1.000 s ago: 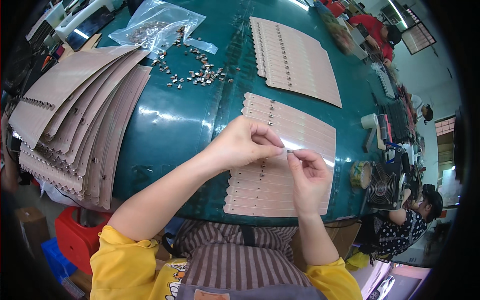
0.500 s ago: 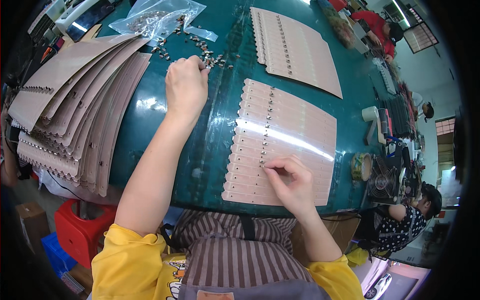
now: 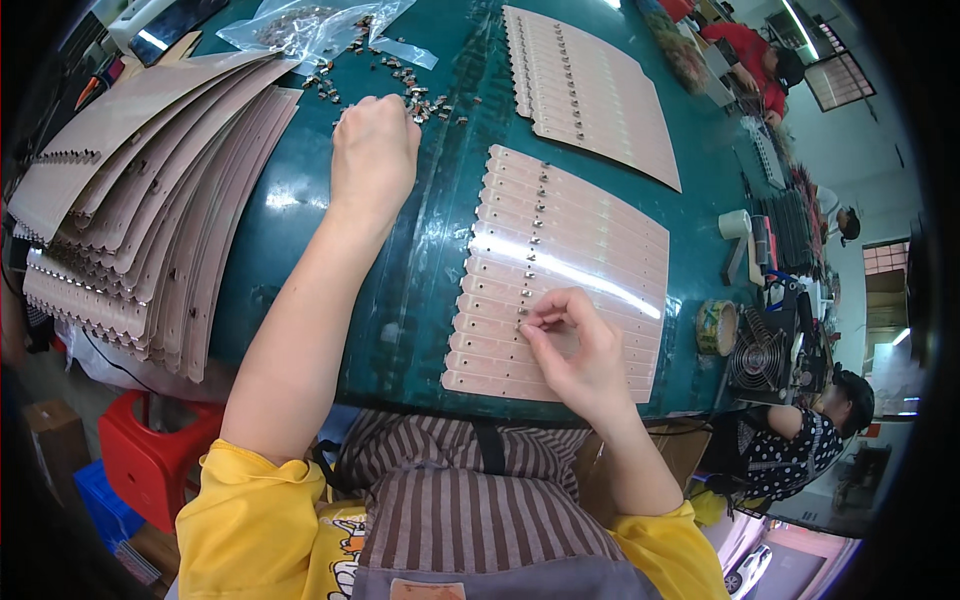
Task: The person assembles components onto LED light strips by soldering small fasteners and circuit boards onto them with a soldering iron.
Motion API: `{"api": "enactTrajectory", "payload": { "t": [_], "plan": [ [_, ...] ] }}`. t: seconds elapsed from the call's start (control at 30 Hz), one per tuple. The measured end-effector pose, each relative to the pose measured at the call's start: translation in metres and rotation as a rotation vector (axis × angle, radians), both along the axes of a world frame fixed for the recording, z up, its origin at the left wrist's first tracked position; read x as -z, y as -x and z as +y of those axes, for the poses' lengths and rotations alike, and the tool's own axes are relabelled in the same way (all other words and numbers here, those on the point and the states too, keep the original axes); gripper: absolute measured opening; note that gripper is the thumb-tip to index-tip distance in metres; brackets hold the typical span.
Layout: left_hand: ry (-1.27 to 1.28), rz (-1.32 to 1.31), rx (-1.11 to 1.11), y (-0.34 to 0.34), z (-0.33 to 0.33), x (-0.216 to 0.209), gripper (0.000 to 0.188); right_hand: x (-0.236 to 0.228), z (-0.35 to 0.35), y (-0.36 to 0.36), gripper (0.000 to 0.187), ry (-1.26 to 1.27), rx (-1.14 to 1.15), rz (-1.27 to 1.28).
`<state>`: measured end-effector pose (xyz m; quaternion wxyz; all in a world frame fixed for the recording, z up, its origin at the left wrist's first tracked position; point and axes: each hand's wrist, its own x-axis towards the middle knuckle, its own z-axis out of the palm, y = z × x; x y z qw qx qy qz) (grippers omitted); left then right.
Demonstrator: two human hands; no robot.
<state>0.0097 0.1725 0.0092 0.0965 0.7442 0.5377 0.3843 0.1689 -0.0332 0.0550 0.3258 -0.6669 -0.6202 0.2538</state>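
Observation:
A pinkish-tan scalloped sheet (image 3: 600, 230) lies before me on the table, with a column of small metal clips (image 3: 536, 222) set along its strips. My right hand (image 3: 583, 350) is over its lower part, thumb and forefinger pinched on a small metal clip (image 3: 522, 324) at the lower end of that column. My left hand (image 3: 374, 150) reaches to the near edge of a scattered pile of small metal clips (image 3: 400, 82). Its fingers curl down out of sight, so what they hold is hidden.
Fanned sheets (image 3: 160, 200) are stacked at the left edge. Another sheet with clips (image 3: 600, 95) lies farther back. A clear plastic bag (image 3: 305, 28) sits behind the pile. At right are a tape roll (image 3: 717, 328) and a fan (image 3: 757, 358); other people sit beyond the table.
My right thumb and forefinger have closed at the column's lower end, and that hand has shifted slightly. My left hand stays by the pile. The whole view has shifted a little.

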Motion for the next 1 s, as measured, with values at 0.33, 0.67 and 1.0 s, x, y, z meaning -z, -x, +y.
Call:
{"api": "enactTrajectory", "payload": {
  "t": [0.33, 0.67, 1.0],
  "plan": [
    [-0.077, 0.062, -0.059, -0.004, 0.002, 0.007, 0.012, -0.001, 0.002, -0.002, 0.017, 0.019, -0.019, -0.026],
    [0.188, -0.337, 0.125, -0.004, -0.022, -0.033, 0.019, 0.017, -0.010, -0.002, 0.017, -0.190, -0.043, -0.181],
    [0.937, -0.904, 0.547, -0.002, -0.141, -0.037, 0.014, 0.000, -0.017, 0.000, 0.021, -0.103, 0.180, 0.284]
  ]
}}
